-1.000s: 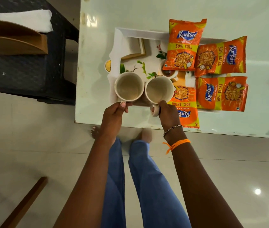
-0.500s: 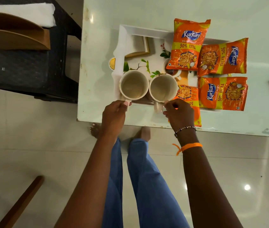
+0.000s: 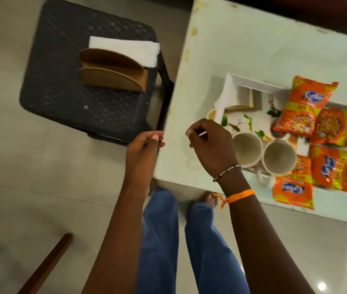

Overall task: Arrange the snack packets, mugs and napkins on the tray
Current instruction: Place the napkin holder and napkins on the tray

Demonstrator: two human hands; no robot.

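A white floral tray (image 3: 229, 87) lies on the pale table (image 3: 253, 45). Two empty cream mugs (image 3: 247, 147) (image 3: 279, 156) stand side by side at its near edge, handles toward me. Several orange snack packets (image 3: 304, 105) cover the tray's right part and spill over its rim. A stack of white napkins (image 3: 126, 49) lies on the black stool (image 3: 66, 96), behind a wooden napkin holder (image 3: 113, 76). My left hand (image 3: 145, 145) hovers at the table's left edge, fingers curled, holding nothing. My right hand (image 3: 209, 143) hangs curled and empty just left of the mugs.
The stool stands close to the table's left side. My legs in blue trousers and bare feet (image 3: 207, 198) are at the table's near edge. A wooden bar (image 3: 45, 266) slants across the floor at lower left.
Both hands have let go of the mug handles and moved left, away from the tray. The view has swung left, bringing the stool and napkins closer to centre.
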